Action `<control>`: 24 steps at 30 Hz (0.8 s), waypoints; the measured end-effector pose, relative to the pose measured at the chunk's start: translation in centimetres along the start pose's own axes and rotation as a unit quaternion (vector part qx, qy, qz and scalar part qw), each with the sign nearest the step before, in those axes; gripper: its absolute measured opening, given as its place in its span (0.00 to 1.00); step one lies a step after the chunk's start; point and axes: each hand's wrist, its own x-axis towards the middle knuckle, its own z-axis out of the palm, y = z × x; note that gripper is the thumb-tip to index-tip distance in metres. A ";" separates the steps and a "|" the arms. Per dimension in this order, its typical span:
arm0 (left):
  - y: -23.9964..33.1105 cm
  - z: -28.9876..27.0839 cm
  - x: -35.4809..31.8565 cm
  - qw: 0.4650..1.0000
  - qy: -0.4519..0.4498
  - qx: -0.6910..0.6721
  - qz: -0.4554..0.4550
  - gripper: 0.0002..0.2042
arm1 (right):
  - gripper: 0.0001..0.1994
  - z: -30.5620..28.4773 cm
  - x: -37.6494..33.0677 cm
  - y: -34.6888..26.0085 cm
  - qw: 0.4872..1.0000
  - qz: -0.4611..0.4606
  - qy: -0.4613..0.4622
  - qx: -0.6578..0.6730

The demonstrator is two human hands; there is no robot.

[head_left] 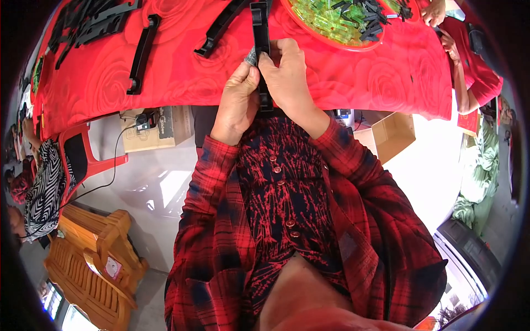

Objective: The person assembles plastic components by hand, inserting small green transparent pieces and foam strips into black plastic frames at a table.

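A long black plastic strip with raised ends (260,27) stands lengthwise in front of me, over the near edge of the table. My right hand (288,77) grips it from the right, fingers curled around its middle. On the other side, my left hand (236,96) is closed, thumb and fingers pinching a small grey speckled piece (251,56) against the strip's left side. What that piece is made of I cannot make out. Similar black strips lie on the table, one to the left (144,55) and another just beyond my left hand (221,30).
A red rose-patterned cloth (386,83) covers the table. More black parts (105,25) are piled at far left. An orange-red basin (353,48) holds translucent yellow-green and black pieces. A co-worker's hand (434,12) is at the far right. Cardboard boxes (393,135) sit underneath.
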 end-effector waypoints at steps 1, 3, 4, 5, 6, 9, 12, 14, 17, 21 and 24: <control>-0.1 -0.3 0.1 1.000 -0.003 0.005 0.001 0.16 | 0.14 0.4 -0.1 0.1 0.997 -0.030 0.027 -0.058; -0.3 -0.8 0.2 1.000 -0.006 0.011 0.002 0.15 | 0.15 0.7 -0.2 0.4 0.990 -0.059 0.055 -0.116; -0.3 -0.9 0.3 1.000 -0.004 0.018 0.002 0.16 | 0.16 0.8 0.0 0.5 0.983 -0.084 0.060 -0.149; -0.2 -0.9 0.4 1.000 -0.001 0.025 0.003 0.16 | 0.16 0.8 0.1 0.5 0.975 -0.109 0.065 -0.180; -0.2 -0.8 0.4 1.000 -0.003 0.027 0.002 0.16 | 0.16 0.6 0.1 0.4 0.975 -0.109 0.067 -0.180; 0.1 -0.2 0.2 1.000 0.023 0.010 -0.008 0.17 | 0.18 0.1 -0.4 0.0 0.981 -0.105 0.020 -0.160; 0.1 -0.4 0.4 0.999 0.028 -0.010 -0.011 0.17 | 0.18 0.0 -0.9 0.1 0.989 -0.080 -0.018 -0.121; 0.2 -0.1 0.4 1.000 0.020 -0.011 -0.006 0.17 | 0.17 0.2 -1.1 0.4 0.993 -0.093 0.006 -0.074; 0.3 0.8 0.2 0.999 0.025 -0.029 -0.001 0.16 | 0.15 -1.1 -0.7 -0.2 0.996 -0.031 -0.070 0.056; 0.2 0.7 0.1 0.997 0.069 0.017 0.015 0.15 | 0.15 -1.2 -0.7 -0.9 0.993 -0.044 -0.064 0.087; 0.1 1.1 0.3 0.994 0.100 0.035 -0.007 0.14 | 0.17 -0.7 -0.7 -0.6 0.998 -0.033 -0.049 -0.017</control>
